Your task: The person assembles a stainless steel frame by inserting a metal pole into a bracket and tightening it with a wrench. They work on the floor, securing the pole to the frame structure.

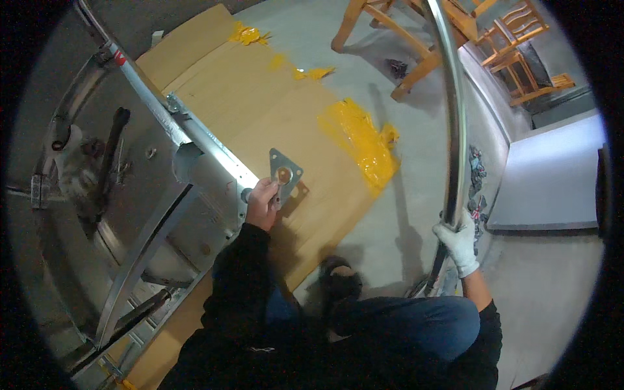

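My left hand (pixel 262 207) is bare and closed on the edge of a flat grey metal mounting plate (pixel 279 162). The plate has pointed corners with small holes and a larger round hole in its middle. It stands out beyond my fingertips, beside the silver rail (pixel 218 155) of a metal frame. In a white work glove, my right hand (pixel 460 244) wraps round a long shiny metal tube (pixel 453 117). The tube rises past the top of the view; its lower end is dark near my knee.
At left, the metal frame has a grey panel (pixel 211 218) and a curved bar (pixel 140 257). A pale glove (pixel 79 172) and a dark-handled tool (pixel 112 153) lie there. Cardboard (pixel 227 84) with yellow tape (pixel 364 143) covers the floor. Wooden chair legs (pixel 416 75) stand far right.
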Demonstrator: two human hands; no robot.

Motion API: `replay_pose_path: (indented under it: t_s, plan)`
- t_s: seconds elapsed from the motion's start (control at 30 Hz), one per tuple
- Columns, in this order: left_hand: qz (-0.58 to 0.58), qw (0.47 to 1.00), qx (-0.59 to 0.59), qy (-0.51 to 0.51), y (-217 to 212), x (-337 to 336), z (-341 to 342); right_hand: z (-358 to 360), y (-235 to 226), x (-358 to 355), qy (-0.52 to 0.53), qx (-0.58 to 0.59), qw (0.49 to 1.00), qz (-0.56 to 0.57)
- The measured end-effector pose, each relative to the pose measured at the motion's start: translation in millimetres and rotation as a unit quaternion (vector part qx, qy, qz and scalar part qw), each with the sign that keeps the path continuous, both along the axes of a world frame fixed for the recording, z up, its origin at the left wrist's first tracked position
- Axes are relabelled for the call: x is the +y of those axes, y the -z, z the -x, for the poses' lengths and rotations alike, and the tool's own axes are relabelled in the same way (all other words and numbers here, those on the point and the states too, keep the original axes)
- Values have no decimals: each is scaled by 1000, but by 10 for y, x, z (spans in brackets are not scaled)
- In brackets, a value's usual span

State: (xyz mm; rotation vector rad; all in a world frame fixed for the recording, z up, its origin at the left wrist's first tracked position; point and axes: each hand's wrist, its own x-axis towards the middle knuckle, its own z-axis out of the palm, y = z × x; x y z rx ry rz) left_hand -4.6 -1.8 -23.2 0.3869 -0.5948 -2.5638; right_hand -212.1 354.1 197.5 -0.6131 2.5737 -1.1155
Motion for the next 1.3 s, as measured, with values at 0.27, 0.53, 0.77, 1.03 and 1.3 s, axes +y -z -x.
replay_pose_path:
  t_s: [0.27, 0.53, 0.77, 1.03, 1.3]
  plan:
    - [191, 963, -186, 47, 409, 118, -52, -264, 504, 576, -43, 45, 979, -193]
    - [672, 618, -404, -63, 533, 390, 94, -708, 583, 516, -115, -98, 940, -307]
    - [26, 987, -155, -6, -1148, 661, 815, -904, 854, 470, -204, -105, 943, -243]
    - [383, 914, -5, -133, -2901, -79, 1701, -278, 716, -133, -183, -130, 968, -108]
    - [640, 763, 66, 66, -4662, 800, 1360, 82, 1392, -594, -153, -175, 966, -112]
